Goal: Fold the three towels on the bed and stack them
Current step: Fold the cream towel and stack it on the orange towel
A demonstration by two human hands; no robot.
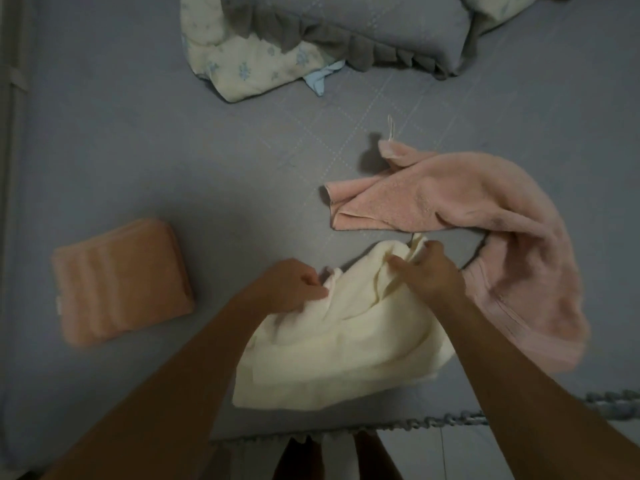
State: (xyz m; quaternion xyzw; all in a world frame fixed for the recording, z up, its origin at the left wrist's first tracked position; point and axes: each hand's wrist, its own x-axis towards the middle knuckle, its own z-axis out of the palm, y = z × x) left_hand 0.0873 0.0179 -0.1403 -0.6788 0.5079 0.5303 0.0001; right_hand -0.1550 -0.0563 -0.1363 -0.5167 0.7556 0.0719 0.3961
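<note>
Grey quilted bed [145, 140] fills the view, dim light, person standing at its near edge.

Grips first. Left hand [294, 285] is curled and pinching the upper left edge of the cream towel [332, 341]. Right hand [429, 268] is pinching a bunched fold at the towel's top, near its far corner. Both hands have cloth in them, neither is loose. Looks like the two pinch points sit along one edge, probably so the towel can be lifted and shaken flat before the first fold.

Cream towel is crumpled, not yet squared. It lies right in front of the person, close to the bed's near edge. Long axis runs roughly diagonal, from the near-left corner up toward the far-right where the right hand holds it. Near hem lies slack on the bed.

Pink towel [485, 216] is unfolded just beside it on the right, touching or slightly overlapped by the cream one, can't tell which. It curves in an arc: one end points left, with a small hanging loop at the far corner, the other end sweeps toward the near-right. No hand on it.

Folded peach towel [121, 282] lies well apart on the left, a neat rectangle, long axis near to far. Likely the stack base.

Judgement: one of three done, second in hand.

Pillows [346, 36] sit at the far side, out of the way.
</note>
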